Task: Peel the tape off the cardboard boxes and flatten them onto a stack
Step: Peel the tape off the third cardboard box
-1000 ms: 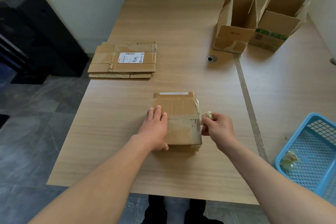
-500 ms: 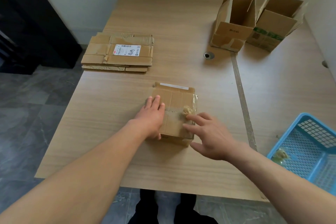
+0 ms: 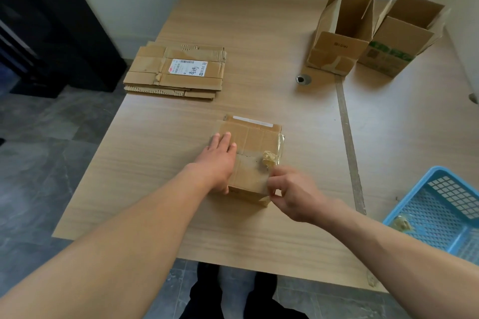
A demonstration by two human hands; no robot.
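Two hands at work on one small cardboard box (image 3: 255, 137), near the middle of the desk (image 3: 155, 189). On the left part of its top, the left hand (image 3: 219, 160), open, fingers straight and close together, pressed flat against the cardboard. At its near right corner, the right hand (image 3: 290, 193), fingers curled, thumb and forefinger pinching the clear tape (image 3: 282, 141) along that side. On the box top, just beyond the right hand, a crumpled wad (image 3: 269, 159) of yellowish tape. Along the far edge of the box, a white strip.

Toward the far left of the desk, well apart from the box, a stack (image 3: 178, 77) of flattened boxes, with a white shipping label (image 3: 188, 68) on the topmost. At the far right, two open boxes side by side, upright, flaps raised: a plain brown box (image 3: 339, 46) and, right against it, a green-printed box (image 3: 396, 44). Near the plain one, a round metal grommet (image 3: 303, 79) set into the desktop. At the right edge of the view, a blue basket (image 3: 445, 202) with another tape wad (image 3: 401, 223) inside. Below the near desk edge, dark trousers and grey floor tiles.
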